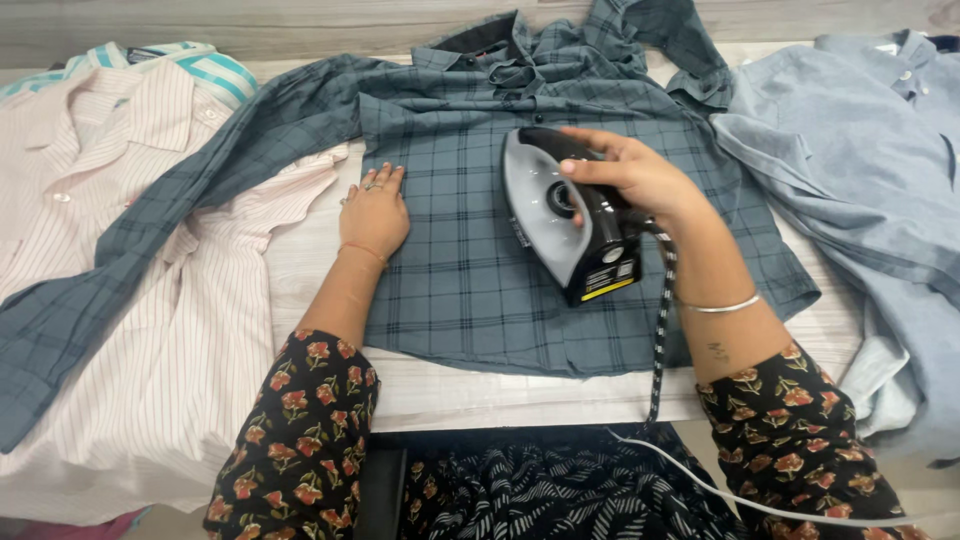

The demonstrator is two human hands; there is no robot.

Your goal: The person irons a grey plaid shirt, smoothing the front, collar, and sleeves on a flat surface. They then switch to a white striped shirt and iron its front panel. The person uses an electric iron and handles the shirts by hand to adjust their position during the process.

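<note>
A grey checked shirt lies spread flat on the white board in front of me. My right hand grips the handle of a black and grey electric iron, which rests on the shirt's middle right. My left hand lies flat, fingers together, pressing the shirt's left edge. The iron's braided cord runs down from its back toward me.
A pink striped shirt lies at the left, partly under the grey shirt's long sleeve. A light blue shirt lies at the right. A teal striped garment shows at the top left.
</note>
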